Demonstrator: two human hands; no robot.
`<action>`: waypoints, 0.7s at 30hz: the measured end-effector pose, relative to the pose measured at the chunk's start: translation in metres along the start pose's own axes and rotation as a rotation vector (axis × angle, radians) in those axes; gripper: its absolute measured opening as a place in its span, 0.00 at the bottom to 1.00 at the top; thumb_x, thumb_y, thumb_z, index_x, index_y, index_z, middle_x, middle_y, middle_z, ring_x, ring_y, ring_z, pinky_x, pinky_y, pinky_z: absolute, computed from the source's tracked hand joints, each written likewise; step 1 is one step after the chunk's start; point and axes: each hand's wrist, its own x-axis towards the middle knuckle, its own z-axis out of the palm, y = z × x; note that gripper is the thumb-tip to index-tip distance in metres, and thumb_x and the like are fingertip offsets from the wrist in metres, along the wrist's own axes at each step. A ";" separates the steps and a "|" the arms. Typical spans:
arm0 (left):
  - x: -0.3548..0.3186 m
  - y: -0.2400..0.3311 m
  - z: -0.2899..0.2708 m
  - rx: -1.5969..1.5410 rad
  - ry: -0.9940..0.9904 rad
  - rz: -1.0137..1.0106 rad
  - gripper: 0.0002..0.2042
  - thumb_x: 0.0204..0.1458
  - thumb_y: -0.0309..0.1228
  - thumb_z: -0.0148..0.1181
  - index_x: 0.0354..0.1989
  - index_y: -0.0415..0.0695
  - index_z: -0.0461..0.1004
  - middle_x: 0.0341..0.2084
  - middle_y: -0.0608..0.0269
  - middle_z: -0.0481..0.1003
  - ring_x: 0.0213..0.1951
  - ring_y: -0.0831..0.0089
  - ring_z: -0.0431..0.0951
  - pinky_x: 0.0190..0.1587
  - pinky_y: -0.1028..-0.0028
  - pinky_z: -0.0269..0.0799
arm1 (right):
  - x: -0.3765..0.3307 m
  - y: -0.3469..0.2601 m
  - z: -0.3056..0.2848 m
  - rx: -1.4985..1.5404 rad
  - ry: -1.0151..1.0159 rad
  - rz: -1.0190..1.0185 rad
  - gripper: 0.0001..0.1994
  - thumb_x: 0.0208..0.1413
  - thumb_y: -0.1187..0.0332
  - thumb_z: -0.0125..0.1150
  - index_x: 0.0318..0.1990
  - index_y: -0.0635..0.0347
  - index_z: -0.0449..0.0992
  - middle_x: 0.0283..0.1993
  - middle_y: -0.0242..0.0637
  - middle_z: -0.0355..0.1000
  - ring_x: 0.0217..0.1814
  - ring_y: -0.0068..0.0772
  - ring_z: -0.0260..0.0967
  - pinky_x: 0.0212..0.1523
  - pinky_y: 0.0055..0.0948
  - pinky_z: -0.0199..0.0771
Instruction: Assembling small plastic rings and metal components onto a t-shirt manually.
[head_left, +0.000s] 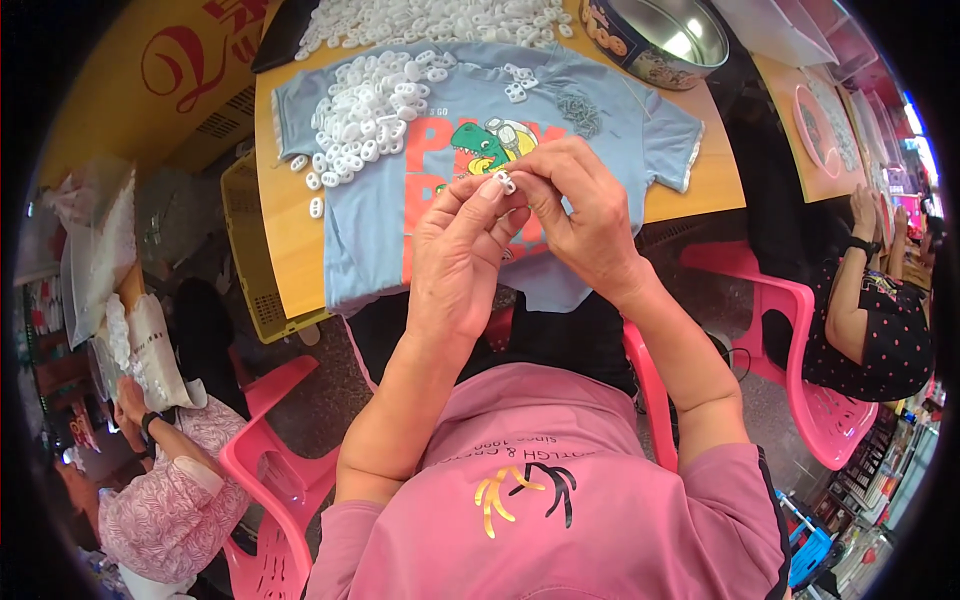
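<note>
Over a blue-grey T-shirt (355, 235) with a printed dinosaur, both hands meet at a small white plastic piece (507, 183) with two holes. My left hand (460, 240) pinches it between thumb and fingers. From the other side, the thumb and forefinger of my right hand (590, 215) close on the same piece; fingertips partly cover it. A pile of similar white oval pieces (365, 115) lies on the shirt's left part. Beyond my hands are a few separate white pieces (516, 92) and a small heap of grey wiry bits (578, 116), too small to make out.
The shirt lies on a yellow wooden table (715, 175). A larger heap of white pieces (440, 22) and a round tin (660, 70) stand at its far side. A yellow crate (257, 275) is at left. Pink chairs (800, 310) and seated people flank me.
</note>
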 end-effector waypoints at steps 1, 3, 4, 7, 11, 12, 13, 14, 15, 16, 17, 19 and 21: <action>-0.001 0.002 -0.001 -0.020 -0.013 -0.031 0.06 0.59 0.26 0.57 0.42 0.38 0.72 0.39 0.58 0.77 0.42 0.71 0.78 0.48 0.71 0.74 | 0.000 0.000 -0.001 0.030 -0.005 0.007 0.03 0.55 0.77 0.61 0.36 0.66 0.75 0.34 0.39 0.72 0.34 0.28 0.71 0.33 0.25 0.73; -0.003 0.003 -0.001 -0.042 -0.023 -0.060 0.06 0.59 0.27 0.57 0.42 0.38 0.72 0.39 0.58 0.77 0.41 0.71 0.78 0.47 0.71 0.74 | -0.001 -0.001 -0.001 0.061 -0.012 0.012 0.03 0.56 0.77 0.60 0.36 0.66 0.74 0.34 0.38 0.72 0.34 0.26 0.70 0.33 0.24 0.72; -0.003 0.004 -0.001 -0.051 -0.040 -0.080 0.06 0.59 0.27 0.57 0.42 0.39 0.72 0.39 0.58 0.77 0.41 0.71 0.78 0.46 0.72 0.74 | -0.003 -0.001 -0.001 0.158 -0.020 0.117 0.03 0.59 0.76 0.59 0.37 0.66 0.73 0.33 0.36 0.72 0.33 0.23 0.69 0.33 0.23 0.72; -0.005 0.004 0.001 -0.055 -0.060 -0.097 0.06 0.59 0.27 0.57 0.41 0.39 0.72 0.38 0.58 0.77 0.40 0.71 0.78 0.45 0.72 0.74 | -0.007 -0.001 0.000 0.326 -0.034 0.323 0.05 0.63 0.71 0.55 0.38 0.65 0.71 0.32 0.31 0.71 0.32 0.18 0.67 0.32 0.19 0.71; -0.006 0.002 0.005 0.011 -0.030 -0.055 0.06 0.59 0.27 0.57 0.41 0.38 0.71 0.38 0.57 0.77 0.38 0.71 0.78 0.44 0.72 0.75 | -0.005 -0.011 -0.001 0.503 -0.030 0.532 0.09 0.67 0.66 0.50 0.40 0.63 0.70 0.30 0.27 0.70 0.28 0.13 0.65 0.30 0.17 0.69; -0.006 0.002 0.005 0.010 -0.028 -0.054 0.06 0.59 0.27 0.57 0.41 0.38 0.71 0.38 0.57 0.77 0.38 0.71 0.78 0.44 0.72 0.75 | -0.005 -0.011 -0.002 0.504 -0.032 0.532 0.09 0.67 0.66 0.50 0.40 0.63 0.70 0.30 0.27 0.70 0.28 0.13 0.65 0.30 0.17 0.69; -0.005 0.001 0.005 0.029 -0.031 -0.026 0.07 0.59 0.27 0.57 0.42 0.38 0.71 0.38 0.57 0.77 0.38 0.70 0.78 0.44 0.72 0.75 | -0.006 -0.010 -0.002 0.487 -0.048 0.526 0.09 0.67 0.66 0.50 0.40 0.63 0.70 0.30 0.27 0.70 0.28 0.13 0.65 0.30 0.16 0.70; -0.006 0.001 0.005 0.049 -0.034 0.001 0.07 0.59 0.27 0.56 0.42 0.38 0.71 0.38 0.56 0.77 0.38 0.70 0.78 0.44 0.72 0.75 | -0.007 -0.009 -0.003 0.470 -0.064 0.519 0.09 0.67 0.66 0.50 0.40 0.63 0.70 0.29 0.27 0.70 0.29 0.13 0.66 0.30 0.16 0.70; -0.006 0.000 0.006 0.047 -0.032 0.001 0.07 0.59 0.27 0.56 0.42 0.38 0.71 0.38 0.56 0.77 0.38 0.70 0.78 0.44 0.72 0.75 | -0.007 -0.008 -0.003 0.470 -0.066 0.520 0.09 0.67 0.66 0.50 0.40 0.63 0.70 0.29 0.27 0.70 0.29 0.13 0.66 0.30 0.16 0.70; -0.006 0.000 0.007 0.065 -0.034 0.023 0.07 0.59 0.28 0.57 0.42 0.38 0.71 0.37 0.57 0.77 0.37 0.71 0.78 0.42 0.74 0.74 | -0.008 -0.007 -0.002 0.436 -0.070 0.498 0.09 0.67 0.66 0.50 0.40 0.63 0.70 0.30 0.27 0.70 0.29 0.13 0.66 0.30 0.16 0.70; -0.006 -0.001 0.008 0.083 -0.036 0.043 0.07 0.59 0.28 0.57 0.42 0.39 0.71 0.37 0.59 0.77 0.37 0.73 0.78 0.40 0.76 0.74 | -0.008 -0.006 -0.002 0.402 -0.074 0.475 0.09 0.67 0.66 0.50 0.40 0.64 0.70 0.30 0.28 0.70 0.29 0.13 0.66 0.29 0.16 0.70; -0.007 0.001 0.005 0.127 -0.025 0.048 0.08 0.59 0.29 0.57 0.42 0.39 0.71 0.36 0.60 0.78 0.36 0.74 0.79 0.38 0.78 0.73 | -0.008 -0.007 0.003 0.437 -0.045 0.474 0.08 0.65 0.68 0.53 0.38 0.65 0.70 0.29 0.30 0.70 0.28 0.15 0.65 0.28 0.18 0.68; -0.008 0.001 0.005 0.168 -0.016 0.048 0.08 0.59 0.30 0.58 0.41 0.40 0.71 0.35 0.61 0.78 0.35 0.75 0.79 0.35 0.79 0.71 | -0.008 -0.007 0.005 0.468 -0.014 0.477 0.08 0.63 0.69 0.56 0.37 0.66 0.70 0.27 0.32 0.71 0.26 0.17 0.64 0.26 0.21 0.67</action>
